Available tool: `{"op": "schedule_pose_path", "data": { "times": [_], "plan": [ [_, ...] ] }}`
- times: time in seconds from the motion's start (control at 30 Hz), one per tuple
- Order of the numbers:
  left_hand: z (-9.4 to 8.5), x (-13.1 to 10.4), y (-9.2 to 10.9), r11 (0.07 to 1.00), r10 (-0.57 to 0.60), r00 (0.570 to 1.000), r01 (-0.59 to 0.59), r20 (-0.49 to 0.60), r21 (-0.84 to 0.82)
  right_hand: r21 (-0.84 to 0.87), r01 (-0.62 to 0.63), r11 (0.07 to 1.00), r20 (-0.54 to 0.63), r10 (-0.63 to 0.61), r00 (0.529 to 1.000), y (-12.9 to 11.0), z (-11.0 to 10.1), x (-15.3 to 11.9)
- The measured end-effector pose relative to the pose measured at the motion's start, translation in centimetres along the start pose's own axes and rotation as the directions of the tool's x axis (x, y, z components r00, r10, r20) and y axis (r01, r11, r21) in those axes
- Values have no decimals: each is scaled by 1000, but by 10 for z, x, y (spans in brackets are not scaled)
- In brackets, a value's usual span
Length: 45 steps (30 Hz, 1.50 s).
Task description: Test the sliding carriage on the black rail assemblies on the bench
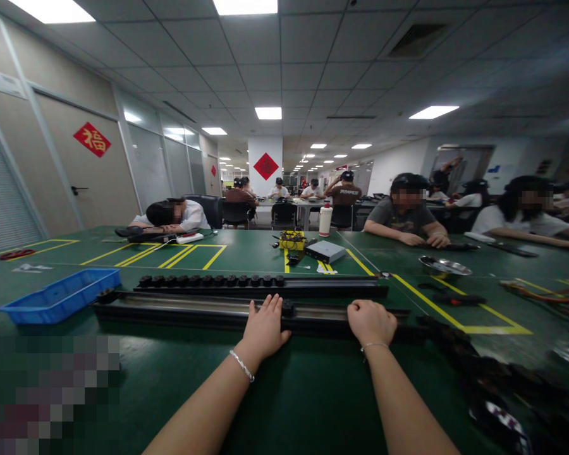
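Note:
A long black rail (171, 313) with a pale metal channel lies across the green table in front of me. My left hand (264, 330) rests on it near the middle, fingers stretched out and thumb spread. Just right of those fingers a small black block (288, 308) sits on the channel. Farther right, my right hand (372, 323) is curled into a fist over the same rail; whatever it may hold is hidden. Behind lies a second black rail (332, 287), with a row of several round black pieces (213, 280) along its left part.
A blue tray (59, 297) stands at the left. Black parts (497, 366) are heaped at the right. Farther back are a yellow box (293, 240), a grey box (326, 251), a white bottle (325, 219) and a metal bowl (444, 266). Several people sit around.

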<state>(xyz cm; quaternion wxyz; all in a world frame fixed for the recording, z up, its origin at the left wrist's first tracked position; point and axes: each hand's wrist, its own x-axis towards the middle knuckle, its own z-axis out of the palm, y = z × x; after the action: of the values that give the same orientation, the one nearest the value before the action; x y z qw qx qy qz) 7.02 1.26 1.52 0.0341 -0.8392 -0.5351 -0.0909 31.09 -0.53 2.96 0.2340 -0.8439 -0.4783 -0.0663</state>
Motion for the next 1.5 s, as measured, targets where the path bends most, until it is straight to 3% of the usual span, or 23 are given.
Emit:
{"op": "schedule_pose_path", "data": {
  "times": [0.43,0.87,1.03,1.5],
  "plan": [
    [-3,4,13,1000,14,999,-14,41,1,-2,13,1000,7,-13,1000,1,1,1],
    [2,5,15,999,18,1000,-18,6,31,11,11,1000,-15,-11,1000,2,3,1],
    [7,8,15,997,75,996,-74,-45,18,13,19,1000,-14,-18,1000,2,3,1],
    [4,9,31,996,83,995,-84,-59,-2,7,34,999,-14,-34,999,2,1,0]
  ]
}}
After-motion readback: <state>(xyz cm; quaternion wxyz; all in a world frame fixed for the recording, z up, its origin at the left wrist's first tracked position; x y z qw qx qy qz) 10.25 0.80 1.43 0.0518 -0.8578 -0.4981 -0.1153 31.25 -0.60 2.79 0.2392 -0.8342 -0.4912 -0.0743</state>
